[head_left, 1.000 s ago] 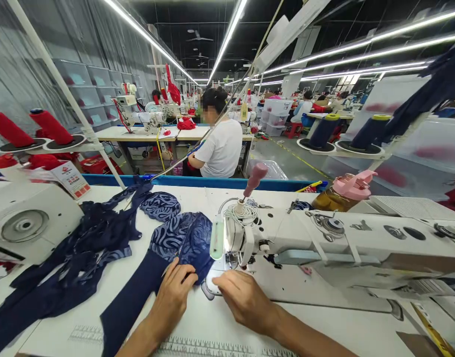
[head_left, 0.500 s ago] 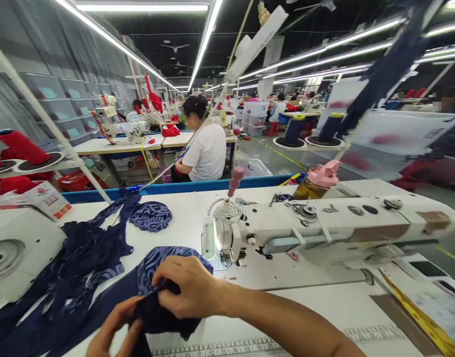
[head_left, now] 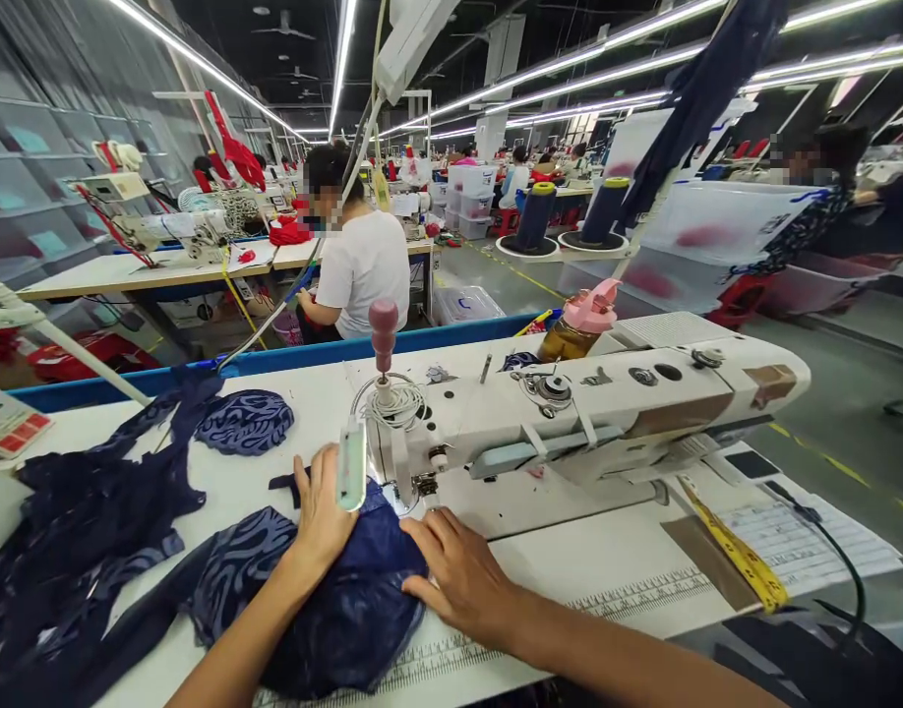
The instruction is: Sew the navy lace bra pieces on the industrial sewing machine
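Observation:
Navy fabric (head_left: pixel 348 619) with a patterned section (head_left: pixel 249 556) lies bunched on the white sewing machine table, its far edge at the needle area of the sewing machine (head_left: pixel 614 393). My left hand (head_left: pixel 323 516) rests on the fabric left of the needle, fingers stretched out; its fingertips are partly behind a pale green plate (head_left: pixel 352 467) on the machine head. My right hand (head_left: pixel 462 570) touches the fabric's right edge just in front of the needle, thumb and fingers apart. A short dark strip (head_left: pixel 285 482) sticks out beside my left fingers.
A loose patterned piece (head_left: pixel 245 423) and a heap of navy pieces (head_left: pixel 75 531) lie at left. A pink-lidded bottle (head_left: pixel 580 320) stands behind the machine. A ruler strip (head_left: pixel 629 595) runs along the front; a yellow tape measure (head_left: pixel 739 551) lies right. A co-worker (head_left: pixel 367 265) sits ahead.
Both hands have moved from holding the fabric up at the front left to the machine's needle area, with the fabric laid down there. The view has turned rightward.

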Available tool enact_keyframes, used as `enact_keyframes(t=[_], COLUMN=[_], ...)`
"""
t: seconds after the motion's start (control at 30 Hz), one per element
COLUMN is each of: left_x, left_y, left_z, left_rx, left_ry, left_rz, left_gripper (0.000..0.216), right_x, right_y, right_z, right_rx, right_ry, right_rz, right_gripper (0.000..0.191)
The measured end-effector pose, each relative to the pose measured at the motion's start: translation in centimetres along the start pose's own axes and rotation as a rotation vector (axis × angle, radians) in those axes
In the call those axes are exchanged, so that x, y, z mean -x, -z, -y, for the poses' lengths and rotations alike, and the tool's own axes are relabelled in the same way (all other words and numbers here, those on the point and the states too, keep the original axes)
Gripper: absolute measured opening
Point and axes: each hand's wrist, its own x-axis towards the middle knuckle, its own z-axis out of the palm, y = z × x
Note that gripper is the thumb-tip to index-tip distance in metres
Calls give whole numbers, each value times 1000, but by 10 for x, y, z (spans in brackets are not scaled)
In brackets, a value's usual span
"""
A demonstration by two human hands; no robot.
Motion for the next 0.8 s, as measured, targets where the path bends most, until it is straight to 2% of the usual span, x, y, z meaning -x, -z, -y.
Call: enact_keyframes(t=[0.07, 0.13, 0.23, 0.27, 0.33, 0.4, 0.57, 0.7, 0.8], left_x=[3, 11, 27, 32, 37, 37, 25, 20, 22], left_y=[2, 11, 13, 11, 3, -4, -10, -11, -10], left_z=[-5, -12, -25, -27, -29, -26, -9, 2, 1], left_rx=[-41, -62, -81, -82, -57, 0, 89, 81, 70], left_ry=[34, 27, -39, -66, -115, -153, -157, -172, -201], left_rz=[35, 146, 325, 348, 343, 374, 503, 528, 513], left_gripper=[20, 22, 19, 22, 41, 51, 40, 40, 37], right_x=[1, -1, -5, -6, -6, -5, -6, -9, -8], right_y=[3, 5, 3, 2, 1, 0, 2, 2, 1], right_z=[-9, -14, -20, -22, -25, -28, -30, -30, -29], right_rx=[53, 48, 77, 90, 96, 83, 70, 95, 95], right_ry=[193, 321, 420, 450, 506, 522, 491, 476, 475], right_rz=[-5, 6, 15, 15, 10, -8, -61, -66, -49], right_gripper=[45, 34, 21, 20, 18, 17, 14, 16, 19])
